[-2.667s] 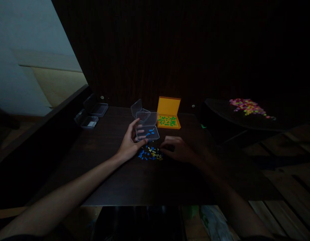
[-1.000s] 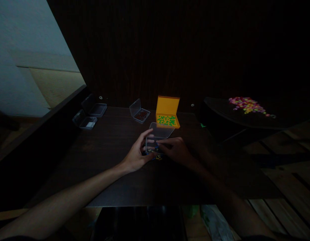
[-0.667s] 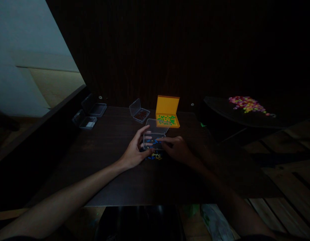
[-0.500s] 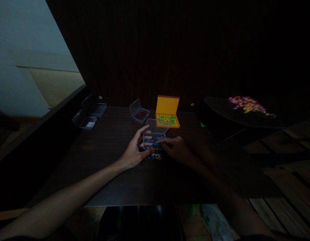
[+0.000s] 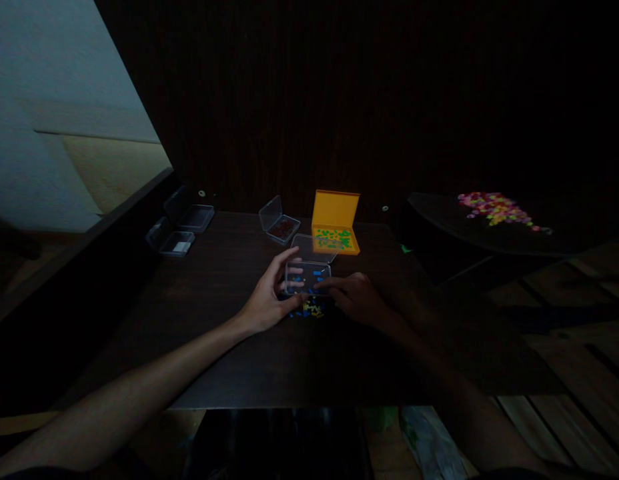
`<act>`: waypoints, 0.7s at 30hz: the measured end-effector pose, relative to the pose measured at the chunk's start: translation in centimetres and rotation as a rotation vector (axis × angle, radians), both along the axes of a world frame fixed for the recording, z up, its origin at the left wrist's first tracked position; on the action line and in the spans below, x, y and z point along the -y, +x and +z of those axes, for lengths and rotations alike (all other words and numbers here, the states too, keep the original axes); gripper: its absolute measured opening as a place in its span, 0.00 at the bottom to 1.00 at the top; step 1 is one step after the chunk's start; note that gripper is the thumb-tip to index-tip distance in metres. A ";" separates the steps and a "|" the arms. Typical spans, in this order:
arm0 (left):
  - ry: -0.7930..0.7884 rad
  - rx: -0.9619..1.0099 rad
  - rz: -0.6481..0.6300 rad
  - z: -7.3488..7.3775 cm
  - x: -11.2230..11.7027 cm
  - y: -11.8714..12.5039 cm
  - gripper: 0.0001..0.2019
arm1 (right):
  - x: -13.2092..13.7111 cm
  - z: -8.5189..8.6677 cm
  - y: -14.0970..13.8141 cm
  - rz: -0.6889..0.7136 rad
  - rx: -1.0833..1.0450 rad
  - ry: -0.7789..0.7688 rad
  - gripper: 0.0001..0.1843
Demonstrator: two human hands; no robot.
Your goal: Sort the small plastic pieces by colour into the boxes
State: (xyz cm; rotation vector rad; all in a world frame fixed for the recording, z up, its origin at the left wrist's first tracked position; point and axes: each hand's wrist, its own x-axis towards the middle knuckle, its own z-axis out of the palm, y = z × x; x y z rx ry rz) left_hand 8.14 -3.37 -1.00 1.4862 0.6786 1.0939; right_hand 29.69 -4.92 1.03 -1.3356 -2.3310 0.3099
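Note:
A clear plastic box (image 5: 308, 294) with its lid (image 5: 309, 248) raised is tilted above the table, and small blue pieces (image 5: 317, 273) show in it. My left hand (image 5: 269, 297) is closed around its left side, thumb at the near edge, fingers seen through the clear plastic. From the right, my right hand (image 5: 357, 297) reaches over the box with its index finger stretched among the blue pieces; the thumb is apart from it, and nothing shows between them. Just below the box lies a small pile of yellow and blue pieces (image 5: 314, 310) on the table.
Behind the box stands an open orange case (image 5: 336, 208) with green pieces. Left of it is an open clear box with dark red pieces (image 5: 283, 229). Two more open clear boxes (image 5: 197, 219) are at the far left. Colourful beads (image 5: 494, 208) lie on a dark raised surface at right.
My right index finger has straightened over the blue pieces, which have shifted inside the box. The box is tipped slightly differently in my left hand. The camera view has moved a little.

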 end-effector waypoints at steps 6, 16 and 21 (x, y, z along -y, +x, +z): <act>0.022 -0.003 0.002 0.2 -0.3 -0.3 0.39 | 0.1 0.1 0.1 -0.018 -0.008 -0.024 0.19; 0.025 -0.011 0.182 -0.1 -2.0 -1.1 0.40 | 0.2 0.7 0.6 -0.047 0.039 -0.091 0.06; -0.007 -0.018 0.262 -0.4 -2.7 -1.4 0.41 | -0.1 0.8 1.2 0.051 0.206 -0.229 0.10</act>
